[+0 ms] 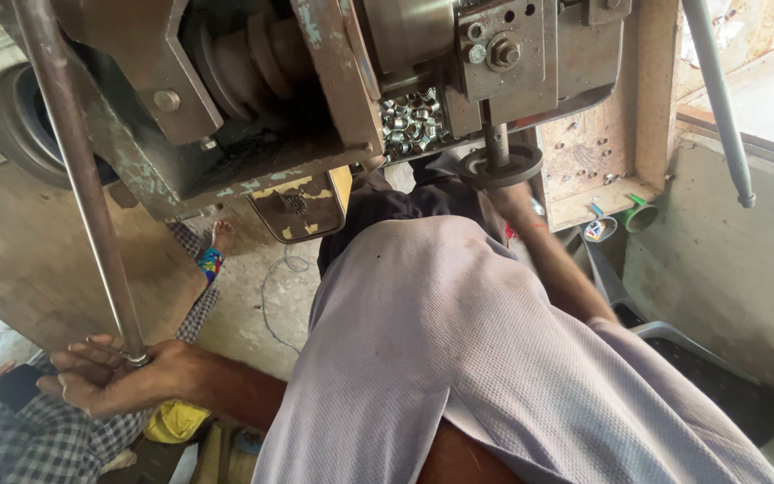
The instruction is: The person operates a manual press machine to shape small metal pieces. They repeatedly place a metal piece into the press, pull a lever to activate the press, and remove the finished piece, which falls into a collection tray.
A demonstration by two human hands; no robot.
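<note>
Left hand gripping lever rod; right hand's grip hidden behind press.

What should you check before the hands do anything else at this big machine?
1. Left hand grips the long metal rod: ok.
2. Right hand visible near the round disc: cannot tell, blurred.
3. Right hand clear of the spindle: not ok, close beside it.
4. Small metal pieces stay in their tray: ok.
5. Another person's foot away from the machine: not ok, close beneath it.
</note>
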